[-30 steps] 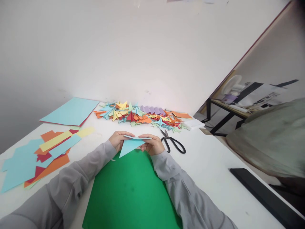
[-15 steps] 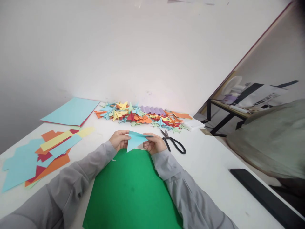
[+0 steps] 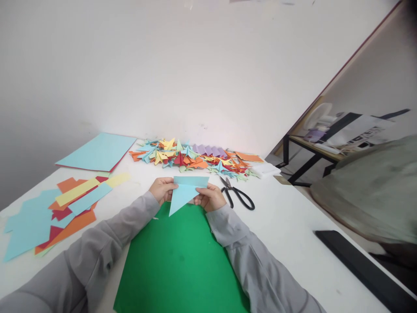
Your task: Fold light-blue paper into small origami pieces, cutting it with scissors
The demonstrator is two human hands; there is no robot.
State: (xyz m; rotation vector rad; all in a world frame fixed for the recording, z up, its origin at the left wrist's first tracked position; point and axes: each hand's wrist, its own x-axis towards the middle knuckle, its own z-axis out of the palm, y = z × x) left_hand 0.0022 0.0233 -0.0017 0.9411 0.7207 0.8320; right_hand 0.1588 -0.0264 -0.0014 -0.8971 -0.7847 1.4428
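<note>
A light blue sheet of paper (image 3: 182, 195) is held up over the far edge of a green board (image 3: 182, 256). It has a crease across it, with a flat strip on top and a triangular part pointing down toward me. My left hand (image 3: 162, 190) pinches its left edge between thumb and fingers. On the other side, my right hand (image 3: 211, 196) grips the right part, thumb in front near the crease and fingers behind. Black-handled scissors (image 3: 239, 195) lie just right of my right hand, blades partly apart.
Folded colourful paper pieces (image 3: 182, 158) are heaped along the wall. Loose paper offcuts (image 3: 32, 217) spread at the left, with a stack of blue and red sheets (image 3: 97, 152) behind. A black bar (image 3: 361, 269) lies at the table's right edge. A white packet (image 3: 265, 170) sits behind the scissors.
The blue paper has been turned so its upper strip now faces me and shows flat. Its lower point reaches further down and left. Both hands keep their hold in nearly the same place.
</note>
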